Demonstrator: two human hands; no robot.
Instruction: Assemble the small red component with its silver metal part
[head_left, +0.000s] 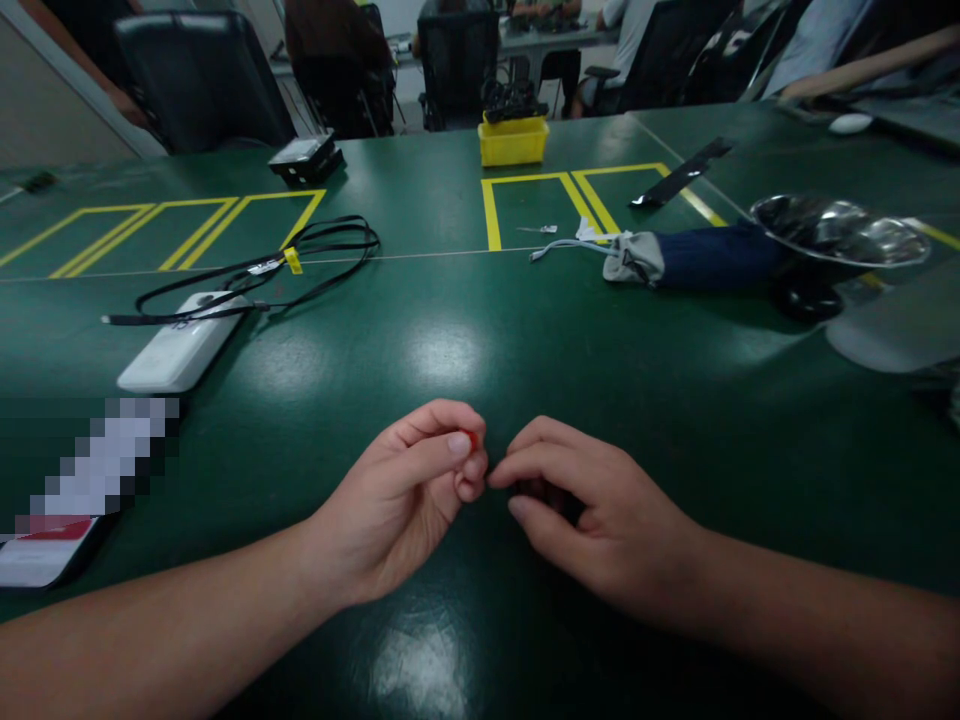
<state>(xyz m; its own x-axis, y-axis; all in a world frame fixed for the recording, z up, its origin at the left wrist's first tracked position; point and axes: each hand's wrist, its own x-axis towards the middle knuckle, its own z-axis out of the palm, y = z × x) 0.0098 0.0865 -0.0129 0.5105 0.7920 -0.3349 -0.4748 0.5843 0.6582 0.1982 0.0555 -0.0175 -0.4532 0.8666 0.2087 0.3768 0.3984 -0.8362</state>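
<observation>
Just above the green tabletop (420, 300), my left hand (405, 490) pinches a small red object (472, 440) between thumb and index finger. Only a sliver of red shows, so its kind cannot be made out. My right hand (600, 510) is close beside it on the right, its fingertips near the left hand's fingers. Its fingers are bent, with a gap between thumb and index finger, and nothing is visible in them. The inner side of the right palm is in shadow.
At left lie a phone-like device (90, 480), a white power bank (180, 345) and a black cable (322, 285). Farther back are a black box (304, 165) and a yellow bin (514, 142). A blue pouch (712, 258) and metal bowl (840, 240) are at right. People sit beyond.
</observation>
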